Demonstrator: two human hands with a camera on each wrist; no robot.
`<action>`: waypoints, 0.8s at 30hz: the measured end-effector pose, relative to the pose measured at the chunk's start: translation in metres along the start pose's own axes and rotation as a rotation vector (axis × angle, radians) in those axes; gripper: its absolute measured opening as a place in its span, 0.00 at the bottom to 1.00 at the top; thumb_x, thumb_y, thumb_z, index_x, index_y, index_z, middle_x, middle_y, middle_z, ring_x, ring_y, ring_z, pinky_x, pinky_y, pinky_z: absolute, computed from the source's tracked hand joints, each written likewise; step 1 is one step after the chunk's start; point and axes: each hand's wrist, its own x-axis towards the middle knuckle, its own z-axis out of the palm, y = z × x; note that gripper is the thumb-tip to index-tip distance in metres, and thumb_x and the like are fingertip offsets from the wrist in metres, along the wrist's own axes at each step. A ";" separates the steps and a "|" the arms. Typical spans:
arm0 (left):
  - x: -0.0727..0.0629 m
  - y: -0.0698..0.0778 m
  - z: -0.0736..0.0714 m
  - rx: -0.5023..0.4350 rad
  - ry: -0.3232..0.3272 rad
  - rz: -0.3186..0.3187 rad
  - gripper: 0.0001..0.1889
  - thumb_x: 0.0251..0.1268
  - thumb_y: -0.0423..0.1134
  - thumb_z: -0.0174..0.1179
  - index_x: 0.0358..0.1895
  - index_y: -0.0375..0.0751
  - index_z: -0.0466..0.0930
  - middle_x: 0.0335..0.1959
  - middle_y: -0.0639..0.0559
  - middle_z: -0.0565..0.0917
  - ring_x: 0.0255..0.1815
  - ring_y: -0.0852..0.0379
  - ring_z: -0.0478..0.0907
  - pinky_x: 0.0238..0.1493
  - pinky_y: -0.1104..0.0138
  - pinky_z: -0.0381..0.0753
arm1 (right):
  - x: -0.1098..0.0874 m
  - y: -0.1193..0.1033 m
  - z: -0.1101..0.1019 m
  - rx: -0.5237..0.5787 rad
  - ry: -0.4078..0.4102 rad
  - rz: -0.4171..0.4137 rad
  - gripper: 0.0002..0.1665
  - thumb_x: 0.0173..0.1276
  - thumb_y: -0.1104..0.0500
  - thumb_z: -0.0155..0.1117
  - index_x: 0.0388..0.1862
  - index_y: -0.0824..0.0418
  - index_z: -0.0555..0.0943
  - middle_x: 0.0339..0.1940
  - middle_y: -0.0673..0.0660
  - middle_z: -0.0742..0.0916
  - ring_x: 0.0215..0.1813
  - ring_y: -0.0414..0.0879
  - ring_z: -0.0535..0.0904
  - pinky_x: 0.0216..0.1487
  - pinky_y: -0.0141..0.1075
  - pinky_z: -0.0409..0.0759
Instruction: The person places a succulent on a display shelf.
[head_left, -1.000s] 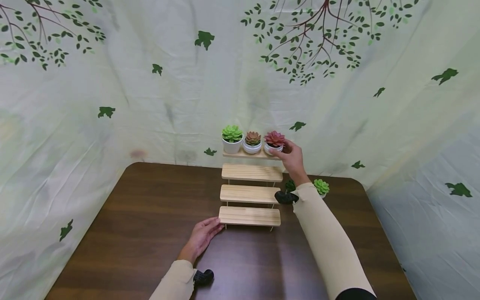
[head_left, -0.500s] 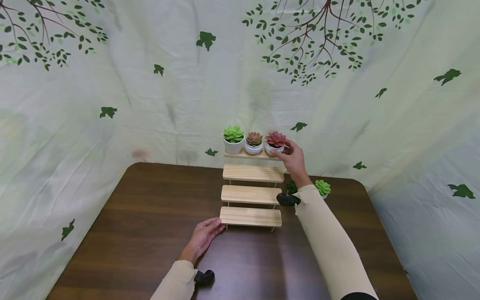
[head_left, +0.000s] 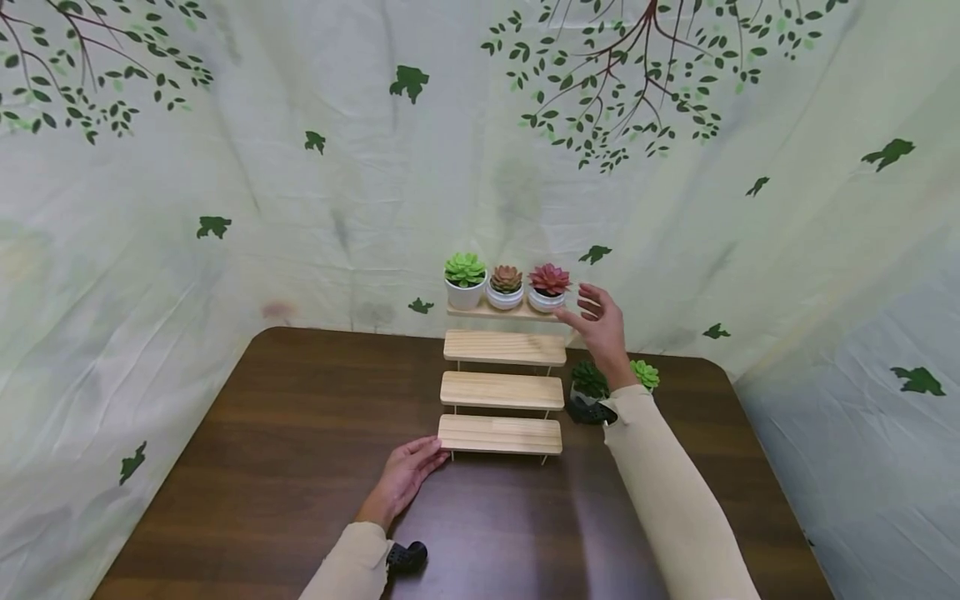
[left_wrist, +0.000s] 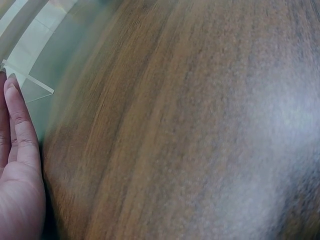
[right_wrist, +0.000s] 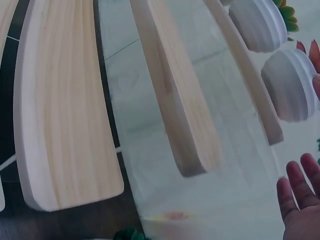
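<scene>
Left hand (head_left: 405,477), fingers extended, touches the bottom shelf (head_left: 500,434), probably to steady it, while the right hand (head_left: 606,335), loosely curved around nothing, hangs beside the red plant (head_left: 548,281) on the top shelf (head_left: 501,314).

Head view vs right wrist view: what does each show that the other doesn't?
Head only: the left hand at the bottom board's left end, plus two bright green succulents, one top left on the shelf, one beyond the right forearm.
Right wrist only: no new object I can make out, just the boards' right ends close up.
Both: the right hand, shelf, red succulent, dark green plant, tabletop.
</scene>
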 end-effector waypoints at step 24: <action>0.000 0.002 0.000 -0.033 -0.016 -0.024 0.10 0.70 0.25 0.52 0.37 0.39 0.82 0.35 0.50 0.85 0.39 0.58 0.83 0.49 0.68 0.82 | -0.044 0.032 -0.053 -0.048 0.080 0.094 0.37 0.61 0.57 0.72 0.67 0.63 0.68 0.65 0.61 0.73 0.65 0.56 0.69 0.68 0.47 0.67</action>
